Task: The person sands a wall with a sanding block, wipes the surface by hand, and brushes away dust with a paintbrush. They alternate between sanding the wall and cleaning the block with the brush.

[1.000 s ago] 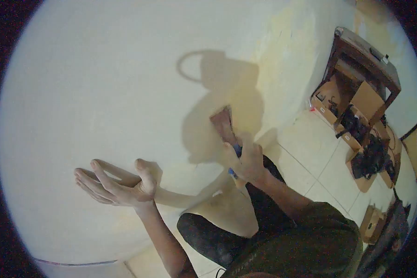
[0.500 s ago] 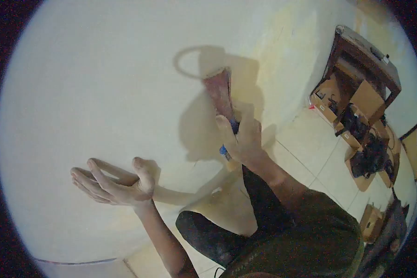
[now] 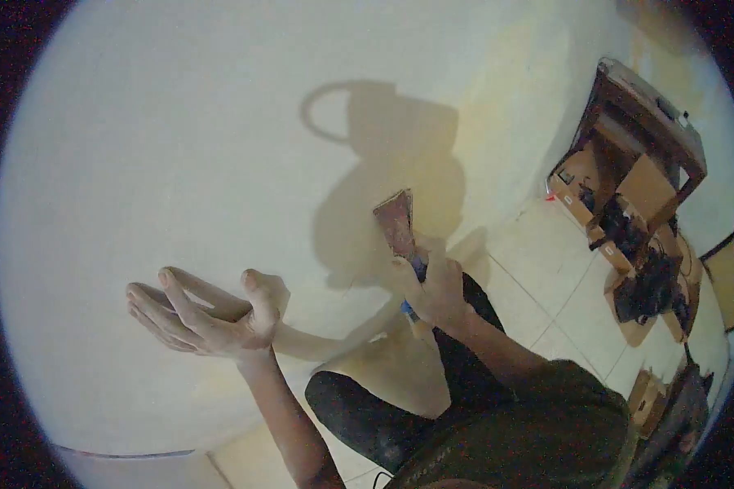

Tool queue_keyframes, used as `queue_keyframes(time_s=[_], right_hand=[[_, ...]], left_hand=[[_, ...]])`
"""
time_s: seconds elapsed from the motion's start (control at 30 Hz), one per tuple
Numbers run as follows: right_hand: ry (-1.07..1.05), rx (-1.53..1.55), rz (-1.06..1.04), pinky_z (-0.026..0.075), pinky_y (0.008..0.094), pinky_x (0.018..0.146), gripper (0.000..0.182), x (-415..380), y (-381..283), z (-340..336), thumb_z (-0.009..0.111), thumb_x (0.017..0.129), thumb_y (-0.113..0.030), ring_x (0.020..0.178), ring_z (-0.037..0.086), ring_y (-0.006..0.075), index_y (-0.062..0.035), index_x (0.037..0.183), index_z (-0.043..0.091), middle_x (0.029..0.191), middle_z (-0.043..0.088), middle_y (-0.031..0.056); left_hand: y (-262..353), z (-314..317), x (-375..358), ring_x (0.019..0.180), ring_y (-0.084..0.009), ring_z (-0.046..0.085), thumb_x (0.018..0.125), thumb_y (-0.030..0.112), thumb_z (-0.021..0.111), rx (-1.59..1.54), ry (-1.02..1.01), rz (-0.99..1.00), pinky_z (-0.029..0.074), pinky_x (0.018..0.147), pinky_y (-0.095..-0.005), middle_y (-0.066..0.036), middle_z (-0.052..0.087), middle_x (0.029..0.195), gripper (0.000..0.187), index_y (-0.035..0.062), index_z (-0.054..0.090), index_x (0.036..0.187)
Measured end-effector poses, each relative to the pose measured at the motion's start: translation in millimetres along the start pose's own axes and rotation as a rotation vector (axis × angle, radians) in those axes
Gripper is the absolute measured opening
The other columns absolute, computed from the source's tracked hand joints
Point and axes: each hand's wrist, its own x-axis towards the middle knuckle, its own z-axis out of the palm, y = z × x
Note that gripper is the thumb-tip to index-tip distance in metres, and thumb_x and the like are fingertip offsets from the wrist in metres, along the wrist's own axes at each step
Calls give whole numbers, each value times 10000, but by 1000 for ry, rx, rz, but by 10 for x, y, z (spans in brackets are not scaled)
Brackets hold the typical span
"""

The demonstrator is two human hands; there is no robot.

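Note:
My right hand (image 3: pixel 440 297) is wrapped round the dark blue handle of a putty knife (image 3: pixel 395 223). Its wide blade, stained reddish-brown, points up and slightly left, overlapping the pale wall (image 3: pixel 220 163) in this view. A brighter blue handle end shows below my fingers. To the left, my left hand (image 3: pixel 220 322) is held up close to the wall, fingers spread and nothing in them. Both hands look dusty and whitish. Yellowish patches mark the wall above and to the right of the blade.
My shadow falls on the wall behind the putty knife. On the tiled floor (image 3: pixel 538 269) at right, cardboard boxes (image 3: pixel 648 187) with dark items stand by a wooden table (image 3: pixel 656 102). A smaller box (image 3: pixel 646 399) lies lower right. My bent knees are below my hands.
My right hand has drawn the putty knife down, away from the shadow's upper part and nearer my knees. My left hand has shifted only slightly.

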Motion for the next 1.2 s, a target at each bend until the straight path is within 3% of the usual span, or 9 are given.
queue_keyframes(time_s=[0.2,0.27,0.37,0.47,0.77,0.87,0.97,1.07,1.2], right_hand=[[-38,15,77,562,465,649,432,296,-109,-45,694,970,-202,673,732,334,43,1257,484,775,715,214],[-71,-64,54,552,476,636,437,154,-90,43,692,972,-200,652,718,341,44,1257,469,737,698,203],[-51,61,65,546,473,636,429,-63,-98,103,693,973,-208,664,715,351,48,1248,485,754,692,206],[1,-10,6,543,477,645,414,386,-355,-105,686,975,-203,691,720,353,53,1243,500,802,701,207],[-64,4,29,521,504,624,432,95,-232,-16,722,935,-198,676,702,362,67,1215,527,825,699,220],[-12,-412,-342,536,498,643,449,448,-502,-228,729,934,-216,697,715,357,77,1212,534,838,703,229],[-85,27,79,536,493,636,432,-12,-158,55,728,944,-238,685,711,355,72,1186,550,814,696,225],[-188,-7,263,542,486,633,426,-145,-182,72,728,954,-250,691,714,356,68,1177,554,812,700,215],[-46,19,-21,551,473,635,404,291,-394,-112,718,960,-240,650,710,333,64,1167,552,770,699,192]], left_hand=[[3,21,15,1490,-419,378,872,577,652,-13,13,20,310,1210,-603,-245,402,1598,817,79,511,1504],[-60,46,24,1487,-422,381,873,579,648,4,14,7,310,1211,-603,-247,405,1595,813,79,515,1501],[-54,10,46,1486,-428,381,872,575,645,11,1,-11,310,1209,-605,-250,408,1591,804,83,522,1496],[-19,24,111,1486,-434,379,870,569,643,9,-6,-7,310,1207,-608,-252,406,1593,794,94,524,1495],[-50,-3,166,1483,-447,375,855,565,661,8,-6,-16,310,1204,-615,-247,404,1596,800,101,530,1493],[-29,26,201,1481,-444,379,854,560,663,-2,-19,-13,308,1205,-618,-246,405,1596,796,98,533,1490],[-37,29,254,1479,-442,382,858,560,662,-10,2,-10,308,1205,-617,-247,410,1591,791,96,535,1487],[-38,8,221,1479,-439,384,863,557,659,-8,2,-9,308,1207,-616,-242,413,1589,786,92,536,1484],[-31,-10,243,1476,-434,390,870,546,652,-7,6,13,314,1204,-615,-243,412,1588,774,85,538,1481]])
